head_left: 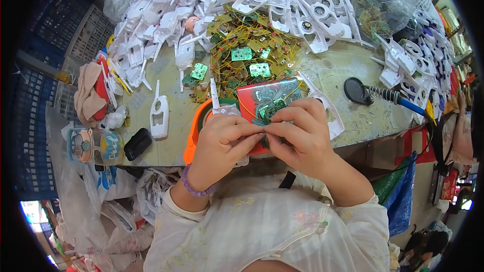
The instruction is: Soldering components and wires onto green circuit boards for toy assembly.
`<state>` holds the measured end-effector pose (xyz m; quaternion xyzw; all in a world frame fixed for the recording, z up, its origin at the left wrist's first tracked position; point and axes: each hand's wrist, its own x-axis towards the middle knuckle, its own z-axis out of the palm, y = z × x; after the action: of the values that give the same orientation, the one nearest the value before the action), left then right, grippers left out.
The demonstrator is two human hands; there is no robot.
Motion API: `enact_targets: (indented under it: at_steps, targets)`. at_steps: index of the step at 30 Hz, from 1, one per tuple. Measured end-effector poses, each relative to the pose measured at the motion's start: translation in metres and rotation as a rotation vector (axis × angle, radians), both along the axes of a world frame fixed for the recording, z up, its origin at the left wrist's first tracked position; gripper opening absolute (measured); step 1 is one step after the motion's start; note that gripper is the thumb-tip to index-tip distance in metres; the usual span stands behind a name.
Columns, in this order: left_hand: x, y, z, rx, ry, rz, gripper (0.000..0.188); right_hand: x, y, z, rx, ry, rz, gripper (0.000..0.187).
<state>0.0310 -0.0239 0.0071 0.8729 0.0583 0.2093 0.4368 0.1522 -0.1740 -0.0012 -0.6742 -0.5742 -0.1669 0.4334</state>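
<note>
The table (174, 153) stretched away at twelve o'clock, bearing a broad heap of white casings (151, 30) and, nearer, a mound of wired circuit boards (252, 35) with tangled yellow leads. Both forearms came up bent from about seven and five o'clock, wrists angled inward. The left hand (224, 136) and right hand (300, 131) met fingertip to fingertip, each with thumb and index finger drawn together and the other fingers curled; whatever they pinched was too small and hidden to tell. Just beyond them, at twelve o'clock, lay a red box (244, 93). Partly covered by the left hand, toward eleven o'clock, was a white casing (227, 110) with its long antenna pointing away. The smallest, a green circuit board (277, 107), sat tilted at one o'clock from the fingertips, over the box, dotted with parts, its near edge hidden behind the right fingers.
</note>
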Motion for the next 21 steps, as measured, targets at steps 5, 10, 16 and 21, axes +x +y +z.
enact_targets:
  at_steps: [5, 10, 16, 21]
  targets:
    - [-0.002, 0.000, -0.001, -0.061, 0.007, 0.043, 0.015, -0.001, -0.002, -0.002, -0.014, 0.016, -0.027, 0.022]
    - [0.002, 0.001, -0.001, 0.058, -0.042, 0.006, 0.014, -0.004, -0.007, -0.005, -0.022, 0.072, -0.078, 0.019]
    - [0.004, 0.001, 0.003, 0.191, -0.034, -0.023, 0.014, 0.007, -0.007, 0.001, -0.096, 0.085, -0.202, 0.020]
    - [0.010, -0.003, 0.008, 0.272, -0.050, 0.017, 0.015, 0.012, -0.001, 0.006, -0.175, 0.097, -0.117, 0.031]
